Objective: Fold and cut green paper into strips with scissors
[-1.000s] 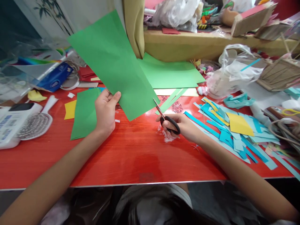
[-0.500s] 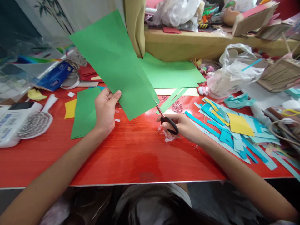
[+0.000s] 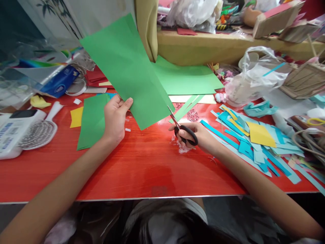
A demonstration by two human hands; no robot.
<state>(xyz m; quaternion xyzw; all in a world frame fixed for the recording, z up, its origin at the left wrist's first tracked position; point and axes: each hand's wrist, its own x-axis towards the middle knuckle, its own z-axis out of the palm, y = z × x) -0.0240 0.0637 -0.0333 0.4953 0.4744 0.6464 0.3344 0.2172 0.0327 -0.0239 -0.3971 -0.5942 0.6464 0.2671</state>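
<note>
My left hand pinches a large sheet of green paper by its lower left edge, thumb on top, and the sheet is tilted up above the table. My right hand is closed round black-handled scissors, fingers in the loops. The blades point up and left, with their tips at the sheet's lower right corner; whether they bite into the paper I cannot tell. Beneath my left hand lies another green piece. Narrow green strips rest behind the scissors, in front of more green paper.
Blue and yellow paper scraps are heaped at the right, near a white plastic bag. On the left are a hairbrush, a white bottle and a blue packet. The red table's front edge runs close to my body.
The scissors' handles have swung slightly right and their loops look further apart. The green sheet has shifted a little to the right with my left hand.
</note>
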